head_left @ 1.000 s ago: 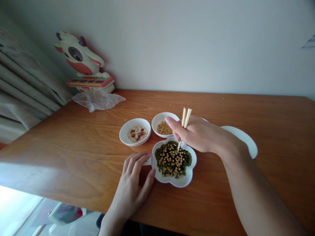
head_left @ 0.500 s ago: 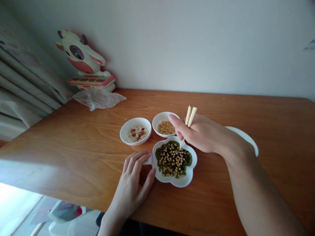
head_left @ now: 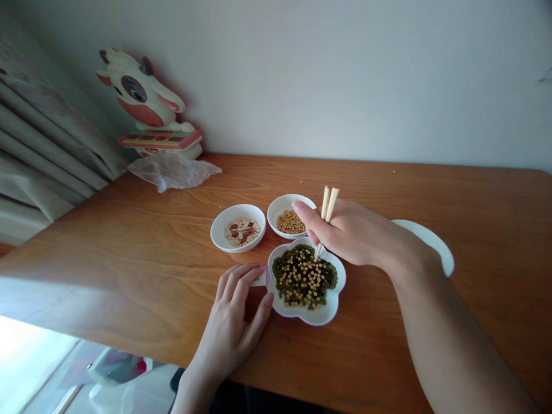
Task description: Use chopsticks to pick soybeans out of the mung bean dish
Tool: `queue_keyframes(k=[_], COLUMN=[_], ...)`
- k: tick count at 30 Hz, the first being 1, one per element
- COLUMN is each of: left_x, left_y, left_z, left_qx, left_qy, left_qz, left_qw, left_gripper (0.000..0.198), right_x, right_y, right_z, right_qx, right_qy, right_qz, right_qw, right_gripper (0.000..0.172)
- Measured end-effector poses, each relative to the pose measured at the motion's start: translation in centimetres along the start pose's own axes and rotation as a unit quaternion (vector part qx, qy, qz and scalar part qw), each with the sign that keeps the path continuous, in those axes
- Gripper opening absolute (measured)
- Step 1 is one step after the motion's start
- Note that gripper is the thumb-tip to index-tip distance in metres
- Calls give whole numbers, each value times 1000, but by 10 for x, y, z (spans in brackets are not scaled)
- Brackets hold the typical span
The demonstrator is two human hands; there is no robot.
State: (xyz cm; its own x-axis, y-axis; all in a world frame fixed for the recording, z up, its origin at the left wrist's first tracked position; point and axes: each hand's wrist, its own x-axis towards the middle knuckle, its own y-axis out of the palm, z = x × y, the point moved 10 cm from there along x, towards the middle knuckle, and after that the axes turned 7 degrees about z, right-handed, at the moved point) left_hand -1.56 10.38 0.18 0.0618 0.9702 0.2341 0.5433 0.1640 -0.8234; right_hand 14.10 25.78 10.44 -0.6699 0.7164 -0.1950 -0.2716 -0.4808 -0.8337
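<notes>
My right hand (head_left: 353, 233) is closed tight on the chopsticks (head_left: 324, 221), tips in the flower bowl (head_left: 307, 313) of mixed beans on the worktop (head_left: 129, 241). My left hand (head_left: 233, 322) lies open, thumb touching that bowl. I see no words to read.

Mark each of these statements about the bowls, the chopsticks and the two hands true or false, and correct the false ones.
1. The right hand holds a pair of chopsticks. True.
2. The chopstick tips point into the round bowl of yellow beans. False: they point into the flower-shaped dish of mixed green and yellow beans.
3. The left hand rests against the flower-shaped dish's left rim. True.
4. The bowl of pale and red seeds stands right of the yellow beans. False: it stands to their left.
5. The cow toy lies in the middle of the table. False: it stands at the far left corner, by the wall.
</notes>
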Motion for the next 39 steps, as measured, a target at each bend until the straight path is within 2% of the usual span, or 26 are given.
queue_keyframes(k=[18,31,39], left_x=[0,1,1], left_y=[0,-1,-1], left_z=[-1,-1,-2], left_qx=[0,0,1], left_qy=[-2,-6,-5], left_qz=[1,3,4], left_qw=[1000,1000,1000], left_gripper=[41,42,42], right_x=[2,0,2], right_y=[3,1,3], right_z=[0,2,-1], right_qx=[6,-12,-10], right_qy=[-6,-15,5], right_qz=[2,6,7], right_qw=[1000,1000,1000], right_gripper=[75,81,86])
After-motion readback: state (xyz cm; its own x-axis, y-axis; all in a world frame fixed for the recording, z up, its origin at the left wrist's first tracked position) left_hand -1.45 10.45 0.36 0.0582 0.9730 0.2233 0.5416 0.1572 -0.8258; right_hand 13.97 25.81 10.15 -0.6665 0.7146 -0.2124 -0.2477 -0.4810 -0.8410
